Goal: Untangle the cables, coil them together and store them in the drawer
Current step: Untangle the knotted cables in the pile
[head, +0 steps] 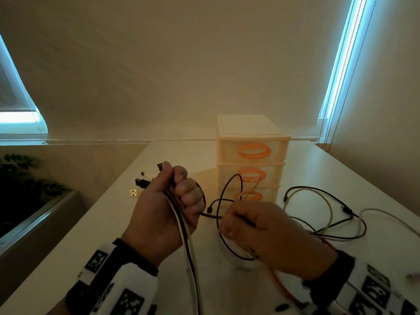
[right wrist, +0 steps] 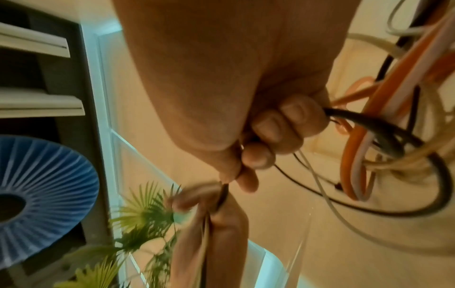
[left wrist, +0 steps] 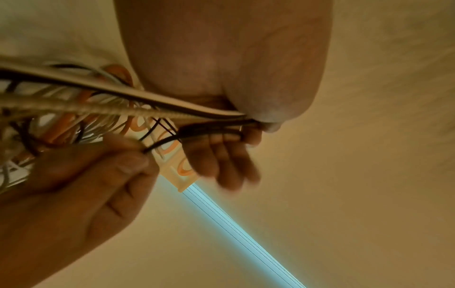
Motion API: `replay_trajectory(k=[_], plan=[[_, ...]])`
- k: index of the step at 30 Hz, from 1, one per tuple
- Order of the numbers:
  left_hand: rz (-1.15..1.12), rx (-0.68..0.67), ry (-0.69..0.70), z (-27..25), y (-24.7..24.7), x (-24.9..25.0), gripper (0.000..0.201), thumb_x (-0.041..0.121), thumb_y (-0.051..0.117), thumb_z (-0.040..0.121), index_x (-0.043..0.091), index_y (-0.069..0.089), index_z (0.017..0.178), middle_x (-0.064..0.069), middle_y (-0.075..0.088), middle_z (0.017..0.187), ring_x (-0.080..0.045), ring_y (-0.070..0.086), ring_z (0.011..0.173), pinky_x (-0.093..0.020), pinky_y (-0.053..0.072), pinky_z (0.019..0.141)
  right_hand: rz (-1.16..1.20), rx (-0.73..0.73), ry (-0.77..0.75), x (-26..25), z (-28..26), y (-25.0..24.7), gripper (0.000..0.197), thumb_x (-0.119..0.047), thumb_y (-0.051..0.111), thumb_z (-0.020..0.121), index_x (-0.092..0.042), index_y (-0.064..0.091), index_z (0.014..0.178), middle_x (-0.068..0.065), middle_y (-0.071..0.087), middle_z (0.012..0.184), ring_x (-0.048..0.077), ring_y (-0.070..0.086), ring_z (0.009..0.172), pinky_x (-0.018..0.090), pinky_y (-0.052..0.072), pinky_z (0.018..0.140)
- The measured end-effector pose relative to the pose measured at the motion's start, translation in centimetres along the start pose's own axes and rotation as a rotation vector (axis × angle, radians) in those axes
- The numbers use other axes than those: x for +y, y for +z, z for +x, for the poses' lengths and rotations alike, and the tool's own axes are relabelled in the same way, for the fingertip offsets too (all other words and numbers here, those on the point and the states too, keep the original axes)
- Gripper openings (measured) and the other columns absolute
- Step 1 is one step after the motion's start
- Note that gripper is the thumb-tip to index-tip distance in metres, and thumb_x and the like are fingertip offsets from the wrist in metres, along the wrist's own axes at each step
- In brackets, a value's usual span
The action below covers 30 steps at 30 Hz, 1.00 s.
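My left hand [head: 172, 201] is raised over the table and grips a bundle of black and white cables [head: 185, 242], with their plug ends [head: 141, 185] sticking out past the thumb. Beside it my right hand [head: 247, 223] pinches a thin black cable [head: 218, 214] that runs across from the left fist and loops upward. Loose black, white and orange cables [head: 327, 214] lie tangled on the table at the right. In the left wrist view the left fingers [left wrist: 221, 154] curl round dark cables [left wrist: 209, 130]. In the right wrist view the right fingers [right wrist: 270, 140] hold a black cable [right wrist: 369, 124].
A cream three-drawer unit [head: 252, 137] with orange handles stands at mid table, all drawers closed. The white table [head: 295, 287] ends at a left edge, with a planter [head: 20, 178] below. An orange cable [head: 281, 289] trails toward me. A wall and windows lie behind.
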<state>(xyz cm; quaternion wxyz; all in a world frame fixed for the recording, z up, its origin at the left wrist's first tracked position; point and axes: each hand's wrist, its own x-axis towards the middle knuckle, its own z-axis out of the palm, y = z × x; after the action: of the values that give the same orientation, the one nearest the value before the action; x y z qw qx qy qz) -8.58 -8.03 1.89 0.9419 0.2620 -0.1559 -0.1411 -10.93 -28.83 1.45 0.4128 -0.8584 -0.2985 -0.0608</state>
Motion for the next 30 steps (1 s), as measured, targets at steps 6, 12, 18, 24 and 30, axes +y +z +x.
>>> replay_trajectory(k=[6, 12, 18, 24, 30], plan=[[0.002, -0.176, -0.089, 0.2, -1.2, 0.6, 0.044, 0.046, 0.026, 0.111, 0.017, 0.045, 0.083, 0.008, 0.034, 0.053, -0.008, 0.026, 0.044, -0.024, 0.024, 0.046, 0.087, 0.166, 0.095, 1.3, 0.3, -0.1, 0.022, -0.024, 0.06, 0.099, -0.024, 0.065, 0.077, -0.003, 0.062, 0.065, 0.005, 0.056, 0.056, 0.02, 0.047, 0.054], [-0.012, -0.139, -0.051, 0.3, -1.8, 1.9, 0.043, 0.045, 0.028, 0.111, 0.018, 0.045, 0.082, 0.008, 0.035, 0.051, -0.007, 0.024, 0.043, -0.022, 0.024, 0.043, 0.367, -0.248, 0.262, 1.2, -0.1, -1.1, 0.027, -0.017, 0.05, 0.104, -0.017, 0.069, 0.084, 0.002, 0.047, 0.06, 0.011, 0.039, 0.048, 0.022, 0.033, 0.046], [0.002, -0.144, -0.071, 0.4, -2.1, 2.0, 0.042, 0.045, 0.028, 0.111, 0.018, 0.044, 0.082, 0.008, 0.034, 0.05, -0.007, 0.022, 0.042, -0.023, 0.02, 0.044, 0.428, -0.15, 0.318, 1.5, -0.2, -2.0, 0.029, -0.004, 0.04, 0.103, -0.008, 0.048, 0.075, 0.01, 0.041, 0.065, 0.016, 0.038, 0.049, 0.028, 0.034, 0.047], [0.044, -0.146, -0.113, 0.4, -2.1, 2.1, 0.041, 0.045, 0.031, 0.11, 0.018, 0.044, 0.082, 0.008, 0.037, 0.049, -0.008, 0.022, 0.041, -0.023, 0.02, 0.042, 0.303, -0.223, 0.366, 1.8, 0.1, -1.5, 0.027, -0.023, 0.052, 0.104, -0.003, 0.059, 0.088, 0.003, 0.048, 0.067, 0.005, 0.038, 0.046, 0.017, 0.03, 0.043], [0.035, -0.311, -0.085, -0.5, -0.6, 4.1, 0.044, 0.046, 0.018, 0.111, 0.019, 0.036, 0.082, 0.009, 0.03, 0.051, -0.007, 0.021, 0.04, -0.023, 0.014, 0.042, 0.412, -0.112, 0.464, 1.2, 0.3, -3.1, 0.034, -0.028, 0.055, 0.101, -0.015, 0.066, 0.072, 0.001, 0.043, 0.058, 0.007, 0.038, 0.043, 0.021, 0.03, 0.042]])
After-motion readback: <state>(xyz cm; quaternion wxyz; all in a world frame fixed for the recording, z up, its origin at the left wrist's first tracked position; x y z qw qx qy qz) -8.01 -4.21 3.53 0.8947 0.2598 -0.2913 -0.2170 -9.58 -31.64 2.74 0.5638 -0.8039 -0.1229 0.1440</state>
